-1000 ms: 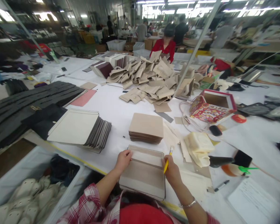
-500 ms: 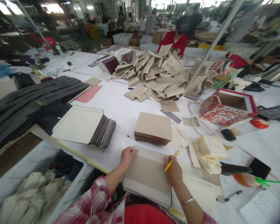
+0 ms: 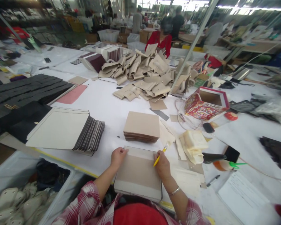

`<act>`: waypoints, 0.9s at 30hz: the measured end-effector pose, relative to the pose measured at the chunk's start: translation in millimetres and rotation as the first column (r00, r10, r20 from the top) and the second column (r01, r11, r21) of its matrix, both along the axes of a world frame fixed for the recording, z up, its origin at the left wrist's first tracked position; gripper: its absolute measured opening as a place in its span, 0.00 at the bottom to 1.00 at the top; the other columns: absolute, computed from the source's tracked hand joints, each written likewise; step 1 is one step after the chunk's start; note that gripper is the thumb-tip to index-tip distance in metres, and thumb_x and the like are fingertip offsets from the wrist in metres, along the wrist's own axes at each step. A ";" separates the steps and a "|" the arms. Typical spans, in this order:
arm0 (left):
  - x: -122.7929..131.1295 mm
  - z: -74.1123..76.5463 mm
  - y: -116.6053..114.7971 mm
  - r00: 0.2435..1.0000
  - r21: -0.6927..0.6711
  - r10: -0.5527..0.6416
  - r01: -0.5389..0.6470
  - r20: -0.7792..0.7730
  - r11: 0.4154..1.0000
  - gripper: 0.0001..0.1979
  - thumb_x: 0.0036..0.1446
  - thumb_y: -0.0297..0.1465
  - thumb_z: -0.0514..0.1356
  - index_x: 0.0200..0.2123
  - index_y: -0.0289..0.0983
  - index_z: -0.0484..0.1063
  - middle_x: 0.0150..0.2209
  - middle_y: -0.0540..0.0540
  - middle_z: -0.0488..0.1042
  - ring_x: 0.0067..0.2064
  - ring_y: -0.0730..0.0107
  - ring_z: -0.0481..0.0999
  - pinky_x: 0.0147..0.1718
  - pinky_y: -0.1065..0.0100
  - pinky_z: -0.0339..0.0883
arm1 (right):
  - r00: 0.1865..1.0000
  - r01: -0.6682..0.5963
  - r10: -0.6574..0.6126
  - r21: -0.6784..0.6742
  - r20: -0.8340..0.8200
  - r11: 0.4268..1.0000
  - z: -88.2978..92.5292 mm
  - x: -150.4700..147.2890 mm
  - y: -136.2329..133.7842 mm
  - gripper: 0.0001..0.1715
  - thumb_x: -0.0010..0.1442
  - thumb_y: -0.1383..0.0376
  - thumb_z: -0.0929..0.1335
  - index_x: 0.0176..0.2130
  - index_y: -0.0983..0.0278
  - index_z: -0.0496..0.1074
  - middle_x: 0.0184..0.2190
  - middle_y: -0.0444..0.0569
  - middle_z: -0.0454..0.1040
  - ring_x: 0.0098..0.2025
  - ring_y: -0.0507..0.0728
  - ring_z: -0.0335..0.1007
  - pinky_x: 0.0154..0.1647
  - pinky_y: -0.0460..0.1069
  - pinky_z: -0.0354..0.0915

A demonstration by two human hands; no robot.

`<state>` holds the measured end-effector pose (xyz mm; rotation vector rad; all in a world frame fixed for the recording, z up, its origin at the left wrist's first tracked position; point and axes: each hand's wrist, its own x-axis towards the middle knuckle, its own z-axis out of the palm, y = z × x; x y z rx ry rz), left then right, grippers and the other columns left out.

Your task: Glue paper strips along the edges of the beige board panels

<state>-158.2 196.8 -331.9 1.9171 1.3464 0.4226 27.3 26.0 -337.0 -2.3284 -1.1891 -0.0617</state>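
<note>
A flat beige panel (image 3: 138, 170) with paler bands and a dark edge lies at the table's front edge, close to my body. My left hand (image 3: 118, 158) pinches its upper left corner between thumb and fingers. At the upper right corner, my right hand (image 3: 162, 165) is closed around a yellow-handled brush (image 3: 157, 160), its fingertips at the panel's edge. The brush's bristles point up and away from the panel. Just beyond the panel sits a stack of beige pieces (image 3: 142, 124). Left of it, a fanned stack of cream panels (image 3: 61, 128) has dark edges.
Beige pouches (image 3: 140, 75) are heaped at the back, before a person in red. On the right are a patterned box (image 3: 196, 106), a cream container (image 3: 193, 142) and a written sheet (image 3: 243, 193). A bin wall (image 3: 65, 190) stands at lower left.
The whole view has shifted, so the table's contents appear further left. Both hands keep their places at the panel's upper corners, and the brush is still in my right hand.
</note>
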 end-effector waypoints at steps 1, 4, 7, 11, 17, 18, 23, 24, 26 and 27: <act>0.2 -0.2 -0.3 1.000 0.001 0.001 -0.001 0.000 1.000 0.16 0.48 0.41 0.56 0.17 0.37 0.63 0.17 0.54 0.63 0.22 0.74 0.62 0.23 0.73 0.50 | 1.000 0.003 -0.003 -0.008 0.003 1.000 -0.4 -0.2 0.5 0.13 0.61 0.59 0.55 0.39 0.64 0.61 0.30 0.49 0.69 0.30 0.55 0.66 0.29 0.48 0.58; 1.0 -0.8 -0.4 1.000 0.008 0.003 -0.003 -0.021 1.000 0.16 0.48 0.41 0.55 0.17 0.37 0.63 0.17 0.54 0.63 0.22 0.74 0.62 0.23 0.73 0.51 | 1.000 -0.003 0.003 -0.025 0.024 1.000 -1.0 -1.3 3.1 0.13 0.61 0.60 0.55 0.39 0.64 0.61 0.29 0.49 0.69 0.30 0.55 0.66 0.30 0.48 0.59; 0.4 0.5 0.4 0.995 0.028 -0.012 0.015 -0.095 0.999 0.16 0.49 0.42 0.55 0.18 0.37 0.63 0.18 0.53 0.64 0.23 0.73 0.63 0.23 0.73 0.53 | 0.995 -0.008 0.011 -0.024 0.097 1.000 0.2 -0.1 4.8 0.13 0.61 0.62 0.55 0.39 0.65 0.62 0.30 0.50 0.69 0.31 0.55 0.65 0.33 0.48 0.60; -5.0 5.9 -1.4 0.976 0.316 0.008 0.063 -0.218 0.947 0.15 0.50 0.43 0.56 0.31 0.35 0.69 0.30 0.45 0.71 0.33 0.65 0.69 0.31 0.68 0.60 | 0.966 0.038 -0.043 0.026 0.255 0.999 3.4 4.6 1.0 0.16 0.59 0.59 0.59 0.42 0.68 0.62 0.31 0.53 0.68 0.34 0.58 0.65 0.34 0.51 0.62; -7.9 4.8 -16.2 0.759 0.576 -0.498 0.646 -0.419 0.500 0.17 0.60 0.31 0.47 0.52 0.43 0.61 0.56 0.47 0.61 0.58 0.64 0.55 0.55 0.58 0.46 | 0.908 -0.359 0.319 0.113 0.271 0.926 -2.7 -10.8 -5.9 0.09 0.59 0.68 0.58 0.41 0.64 0.61 0.45 0.55 0.67 0.46 0.58 0.63 0.44 0.54 0.63; -8.9 4.2 -18.4 0.701 0.539 -0.550 0.707 -0.454 0.457 0.18 0.60 0.34 0.47 0.53 0.43 0.60 0.57 0.48 0.60 0.58 0.64 0.54 0.56 0.57 0.44 | 0.892 -0.402 0.366 0.093 0.266 0.911 -4.6 -14.4 -7.2 0.11 0.59 0.70 0.57 0.43 0.64 0.61 0.47 0.55 0.66 0.48 0.58 0.62 0.45 0.55 0.63; -36.6 20.7 -17.8 0.691 0.461 -0.498 0.721 -0.524 0.517 0.30 0.56 0.50 0.45 0.56 0.37 0.57 0.57 0.43 0.58 0.59 0.58 0.54 0.56 0.51 0.42 | 0.880 -0.408 0.388 0.018 0.274 0.913 -15.5 -10.6 -25.7 0.22 0.57 0.72 0.54 0.50 0.65 0.59 0.48 0.56 0.66 0.49 0.60 0.63 0.47 0.57 0.64; -46.9 29.6 -14.2 0.702 0.478 -0.477 0.710 -0.528 0.517 0.30 0.56 0.50 0.45 0.55 0.37 0.58 0.56 0.44 0.60 0.58 0.58 0.55 0.57 0.51 0.42 | 0.880 -0.404 0.384 0.017 0.279 0.914 -19.4 -5.5 -30.5 0.23 0.56 0.72 0.54 0.51 0.65 0.58 0.47 0.57 0.67 0.48 0.60 0.64 0.46 0.57 0.64; -71.2 52.7 -1.6 0.753 0.560 -0.411 0.657 -0.514 0.505 0.27 0.56 0.47 0.47 0.53 0.38 0.60 0.55 0.45 0.62 0.59 0.59 0.55 0.57 0.52 0.42 | 0.877 -0.416 0.391 0.033 0.279 0.909 -29.5 6.0 -36.7 0.23 0.55 0.70 0.55 0.51 0.65 0.59 0.46 0.58 0.68 0.47 0.61 0.66 0.45 0.57 0.65; -85.0 66.0 7.5 0.804 0.630 -0.344 0.594 -0.486 0.500 0.25 0.57 0.45 0.48 0.53 0.38 0.60 0.55 0.44 0.62 0.59 0.60 0.54 0.57 0.52 0.42 | 0.876 -0.428 0.401 0.049 0.267 0.903 -34.8 10.9 -37.2 0.21 0.55 0.68 0.57 0.50 0.64 0.60 0.44 0.57 0.69 0.46 0.62 0.67 0.44 0.56 0.66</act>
